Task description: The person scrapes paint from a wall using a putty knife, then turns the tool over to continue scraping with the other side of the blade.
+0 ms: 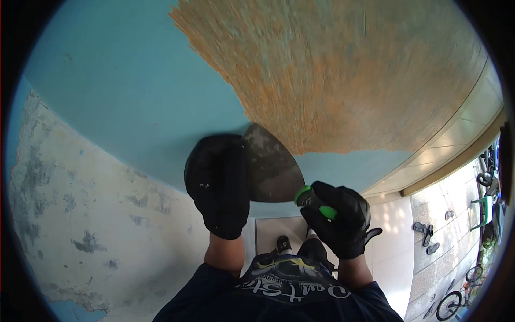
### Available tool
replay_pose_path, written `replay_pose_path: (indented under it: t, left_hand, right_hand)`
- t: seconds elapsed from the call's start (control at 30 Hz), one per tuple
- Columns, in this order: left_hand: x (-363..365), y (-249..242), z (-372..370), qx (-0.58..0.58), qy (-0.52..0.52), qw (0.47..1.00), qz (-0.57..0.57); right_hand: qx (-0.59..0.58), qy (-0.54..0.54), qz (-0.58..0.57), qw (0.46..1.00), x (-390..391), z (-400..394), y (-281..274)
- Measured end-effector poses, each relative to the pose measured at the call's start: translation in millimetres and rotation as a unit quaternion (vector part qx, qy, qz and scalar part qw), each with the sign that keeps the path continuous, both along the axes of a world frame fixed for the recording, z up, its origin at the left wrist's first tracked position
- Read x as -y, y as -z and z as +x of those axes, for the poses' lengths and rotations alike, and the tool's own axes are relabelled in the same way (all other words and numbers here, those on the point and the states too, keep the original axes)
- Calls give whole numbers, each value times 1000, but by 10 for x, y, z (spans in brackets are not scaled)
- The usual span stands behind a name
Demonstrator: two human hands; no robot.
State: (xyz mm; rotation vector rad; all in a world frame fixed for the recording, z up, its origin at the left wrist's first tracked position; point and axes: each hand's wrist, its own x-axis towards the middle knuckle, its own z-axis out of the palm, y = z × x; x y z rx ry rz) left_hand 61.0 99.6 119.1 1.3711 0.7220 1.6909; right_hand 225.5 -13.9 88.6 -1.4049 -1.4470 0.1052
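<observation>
My left hand [220,180], in a black glove, has its fingers pressed together on the left edge of a wide dark scraper blade [274,167]; the fingertips are too dark to separate. In my right hand [338,214], gloved in black too, is the black and green handle [314,203], at the blade's lower right corner. The top of the blade is at the border between the blue paint [145,80] and a rough orange-brown scraped patch [322,80] on the wall.
At the left, a pale wall [107,198] shows grey worn spots. Below is a tiled floor with my shoe [283,244]. Sandals [424,229], a bicycle [450,305] and a green stool [484,212] are on the paving at the right.
</observation>
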Motion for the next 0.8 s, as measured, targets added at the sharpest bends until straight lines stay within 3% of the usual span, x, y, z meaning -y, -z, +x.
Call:
replay_pose_path:
  t: [0.2,0.33,0.4,0.53,0.7,0.8]
  left_hand:
    - [122,469,-91,-234,-17,972,19]
    - [142,545,-29,-216,5,976,0]
    - [149,528,-1,-137,41,989,-40]
    - [116,519,4,-142,42,988,-50]
    - [30,600,-13,-215,-9,976,40]
    - [84,445,22,-206,22,978,6]
  right_hand:
    - [-22,-9,-45,999,313,41,348]
    - [-29,2,-73,997,331,55,411]
    - [-29,11,-78,996,329,62,395]
    - [-29,11,-86,996,307,68,335]
    - [-39,13,-82,996,272,61,357]
    - [-34,15,-82,996,235,109,380]
